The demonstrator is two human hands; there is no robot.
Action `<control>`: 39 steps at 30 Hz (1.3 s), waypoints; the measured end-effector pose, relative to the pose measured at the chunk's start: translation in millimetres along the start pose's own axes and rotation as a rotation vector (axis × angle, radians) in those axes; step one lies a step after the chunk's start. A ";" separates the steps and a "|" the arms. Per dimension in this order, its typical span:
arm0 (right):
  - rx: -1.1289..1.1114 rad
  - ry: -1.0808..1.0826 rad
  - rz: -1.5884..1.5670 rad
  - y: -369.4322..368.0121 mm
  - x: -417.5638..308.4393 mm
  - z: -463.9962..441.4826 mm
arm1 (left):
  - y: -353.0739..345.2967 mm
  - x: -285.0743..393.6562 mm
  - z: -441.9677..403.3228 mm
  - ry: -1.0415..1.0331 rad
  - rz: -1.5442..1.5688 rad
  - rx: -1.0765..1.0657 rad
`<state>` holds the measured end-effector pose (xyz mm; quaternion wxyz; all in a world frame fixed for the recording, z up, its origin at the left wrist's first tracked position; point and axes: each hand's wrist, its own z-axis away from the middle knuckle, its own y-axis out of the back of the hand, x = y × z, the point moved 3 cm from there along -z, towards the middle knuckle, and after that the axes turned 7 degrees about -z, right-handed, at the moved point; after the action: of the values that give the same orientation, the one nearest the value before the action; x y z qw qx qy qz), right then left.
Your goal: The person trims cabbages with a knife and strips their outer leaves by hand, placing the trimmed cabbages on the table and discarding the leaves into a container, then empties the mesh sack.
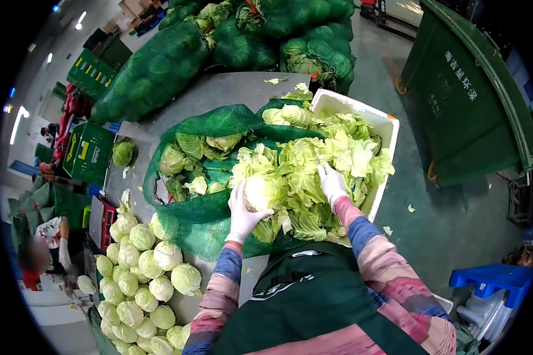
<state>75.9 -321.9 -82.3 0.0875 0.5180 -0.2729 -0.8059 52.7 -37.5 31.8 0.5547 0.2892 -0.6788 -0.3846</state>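
Observation:
In white gloves, both of my hands are over a heap of cabbages and leaves. My left hand (pixel 246 214) is wrapped around a pale cabbage (pixel 265 192), thumb along its near side. To its right, my right hand (pixel 331 183) rests on loose cabbage leaves (pixel 302 157), with fingers stretched forward and slightly apart. Beneath the cabbage spreads an opened green mesh bag (pixel 204 216), with more cabbages (pixel 173 160) inside at the left. A white foam box (pixel 391 136) heaped with leaves stands right of my right hand.
Several trimmed cabbages (pixel 151 263) are piled at the left. Full mesh bags (pixel 154 71) lie at the table's far side. A large green bin (pixel 468 100) stands on the right, with a blue plastic pallet (pixel 491 278) nearer. At far left is another person (pixel 50 236).

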 end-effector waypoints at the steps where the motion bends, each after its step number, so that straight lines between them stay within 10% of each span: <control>1: 0.008 0.052 0.086 11.8 -18.5 10.6 | 0.3 -3.1 -0.3 0.000 -0.002 0.000; 8: -0.401 0.720 0.326 -4.8 -109.4 67.2 | -23.4 10.9 -19.2 0.048 0.171 -0.057; 15: -0.507 0.807 0.507 -14.5 -114.3 60.3 | -29.8 -7.8 -21.4 0.068 0.333 -0.033; 29: -0.567 0.689 0.616 -20.1 -126.2 54.6 | -23.7 -13.3 -19.7 0.128 0.246 -0.127; 35: -0.350 0.271 -0.150 -24.0 -109.4 30.9 | -19.6 6.8 2.0 0.117 0.218 -0.121; 39: -0.256 -0.075 -0.010 15.4 -59.2 -24.4 | -16.0 -13.5 24.2 0.143 0.296 -0.132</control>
<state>121.8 -318.3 -35.2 0.1388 0.4736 -0.1682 -0.8533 31.5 -30.2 9.1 0.6700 0.1755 -0.6460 -0.3210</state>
